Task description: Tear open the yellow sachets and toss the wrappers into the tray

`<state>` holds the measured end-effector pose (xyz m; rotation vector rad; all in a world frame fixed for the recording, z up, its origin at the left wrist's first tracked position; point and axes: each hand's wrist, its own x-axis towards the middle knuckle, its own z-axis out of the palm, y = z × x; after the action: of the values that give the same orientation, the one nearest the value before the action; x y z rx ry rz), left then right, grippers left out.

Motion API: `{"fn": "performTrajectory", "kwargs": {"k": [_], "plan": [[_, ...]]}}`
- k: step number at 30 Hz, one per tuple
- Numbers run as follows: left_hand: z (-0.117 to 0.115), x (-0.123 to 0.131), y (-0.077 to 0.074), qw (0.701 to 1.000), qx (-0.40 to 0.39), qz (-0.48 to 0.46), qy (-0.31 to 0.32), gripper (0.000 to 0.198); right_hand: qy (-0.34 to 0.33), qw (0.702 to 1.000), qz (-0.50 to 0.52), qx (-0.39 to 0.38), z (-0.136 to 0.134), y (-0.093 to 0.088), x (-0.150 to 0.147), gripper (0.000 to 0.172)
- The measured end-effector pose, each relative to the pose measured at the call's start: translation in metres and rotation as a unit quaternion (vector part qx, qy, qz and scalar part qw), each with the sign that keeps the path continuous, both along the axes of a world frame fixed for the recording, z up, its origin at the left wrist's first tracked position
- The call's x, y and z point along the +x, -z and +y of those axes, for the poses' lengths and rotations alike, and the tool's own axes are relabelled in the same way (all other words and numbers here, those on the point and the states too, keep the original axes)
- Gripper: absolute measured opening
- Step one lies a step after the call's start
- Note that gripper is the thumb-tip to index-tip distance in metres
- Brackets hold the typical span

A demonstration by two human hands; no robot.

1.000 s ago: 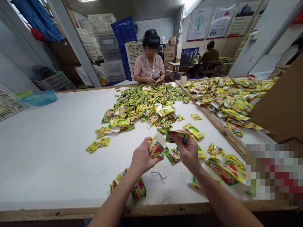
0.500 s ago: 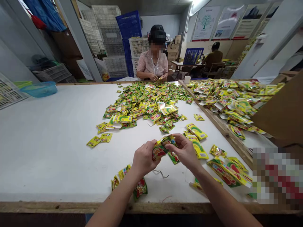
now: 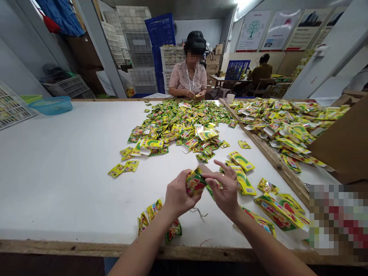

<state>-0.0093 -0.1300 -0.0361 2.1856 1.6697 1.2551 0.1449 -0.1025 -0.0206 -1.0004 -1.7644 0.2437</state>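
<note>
Printed carton (image 3: 194, 184) appears raised off the white tabletop (image 3: 71, 172). The left hand (image 3: 178, 193) is clamped round its left side; the carton tilts up rightward, its long axis apparently running from that palm towards the right hand (image 3: 225, 191). There, index fingertip and thumb are at its right edge, other fingers spread; I cannot tell whether they pinch anything. Two yellow boxes (image 3: 243, 182) lie farther right.

Small box (image 3: 195, 185) partly hidden by the left hand (image 3: 178, 194)
</note>
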Motion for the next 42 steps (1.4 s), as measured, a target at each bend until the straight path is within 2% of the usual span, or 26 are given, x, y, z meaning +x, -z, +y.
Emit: {"fn": "performTrajectory", "kwargs": {"k": [2,4,7,9,11,13,14,16,17,19,20,22,23,24,26,27,28,29,31,33,35,37,39,41,42], "plan": [[0.001,-0.003,0.003,1.000,0.005,0.024,-0.010,0.048,-0.068,0.992,-0.043,-0.093,-0.001,-0.001,-0.003,0.028],[0.003,-0.006,0.006,0.998,-0.001,0.061,-0.001,0.043,-0.127,0.969,-0.076,-0.200,-0.001,-0.001,-0.007,0.024],[0.006,-0.008,0.004,0.997,-0.021,0.073,0.033,0.041,-0.155,0.940,-0.064,-0.298,0.001,0.000,-0.010,0.020],[0.007,-0.009,-0.003,0.999,-0.036,0.013,0.029,0.051,-0.148,0.932,0.029,-0.330,0.004,0.001,-0.011,0.023],[0.008,-0.009,-0.008,0.990,-0.098,-0.102,0.022,0.057,-0.149,0.904,0.162,-0.366,0.006,0.003,-0.012,0.030],[0.008,-0.007,-0.010,0.955,-0.196,-0.220,0.039,0.048,-0.156,0.868,0.258,-0.394,0.006,0.007,-0.013,0.043],[0.009,-0.006,-0.009,0.934,-0.235,-0.265,0.051,0.043,-0.150,0.863,0.280,-0.392,0.006,0.009,-0.014,0.050],[0.009,-0.004,-0.004,0.904,-0.276,-0.317,0.078,0.041,-0.103,0.887,0.272,-0.358,0.009,0.013,-0.013,0.061],[0.010,-0.003,-0.001,0.900,-0.282,-0.320,0.089,0.042,-0.073,0.907,0.245,-0.335,0.013,0.013,-0.011,0.066],[0.013,-0.007,0.003,0.910,-0.288,-0.279,0.106,0.043,-0.049,0.936,0.152,-0.315,0.029,0.006,0.000,0.070],[0.016,-0.013,0.003,0.924,-0.283,-0.239,0.095,0.045,-0.057,0.941,0.094,-0.320,0.041,-0.002,0.010,0.068],[0.024,-0.033,0.000,0.958,-0.249,-0.139,0.000,0.051,-0.064,0.942,0.001,-0.328,0.073,-0.026,0.039,0.059],[0.028,-0.048,-0.003,0.967,-0.225,-0.092,-0.078,0.054,-0.004,0.956,-0.012,-0.292,0.091,-0.042,0.058,0.056],[0.033,-0.065,-0.006,0.963,-0.202,-0.051,-0.171,0.058,0.082,0.968,-0.008,-0.237,0.108,-0.058,0.078,0.053],[0.040,-0.103,-0.009,0.923,-0.179,-0.003,-0.342,0.061,0.179,0.971,0.023,-0.158,0.135,-0.087,0.121,0.048],[0.043,-0.120,-0.007,0.887,-0.189,-0.005,-0.421,0.064,0.195,0.974,0.046,-0.102,0.143,-0.098,0.139,0.047],[0.045,-0.135,-0.002,0.849,-0.214,-0.019,-0.483,0.067,0.199,0.976,0.061,-0.056,0.147,-0.105,0.154,0.048],[0.047,-0.147,0.004,0.822,-0.253,-0.034,-0.509,0.068,0.217,0.974,0.068,-0.017,0.148,-0.107,0.163,0.049],[0.051,-0.156,0.019,0.810,-0.308,-0.013,-0.499,0.067,0.271,0.962,0.025,0.006,0.141,-0.099,0.166,0.050],[0.055,-0.148,0.030,0.822,-0.332,0.032,-0.462,0.065,0.295,0.949,-0.095,-0.060,0.131,-0.077,0.149,0.041],[0.057,-0.130,0.036,0.839,-0.324,0.080,-0.429,0.062,0.211,0.938,-0.222,-0.163,0.121,-0.052,0.124,0.029],[0.059,-0.111,0.035,0.859,-0.294,0.121,-0.401,0.057,0.132,0.924,-0.283,-0.221,0.115,-0.031,0.100,0.022],[0.060,-0.099,0.031,0.883,-0.260,0.131,-0.367,0.046,0.102,0.905,-0.323,-0.259,0.111,-0.015,0.082,0.014],[0.061,-0.094,0.025,0.909,-0.240,0.112,-0.321,0.033,0.101,0.877,-0.362,-0.298,0.109,-0.005,0.070,0.007],[0.061,-0.094,0.022,0.920,-0.237,0.097,-0.296,0.030,0.108,0.864,-0.378,-0.314,0.109,-0.001,0.065,0.010]]}}
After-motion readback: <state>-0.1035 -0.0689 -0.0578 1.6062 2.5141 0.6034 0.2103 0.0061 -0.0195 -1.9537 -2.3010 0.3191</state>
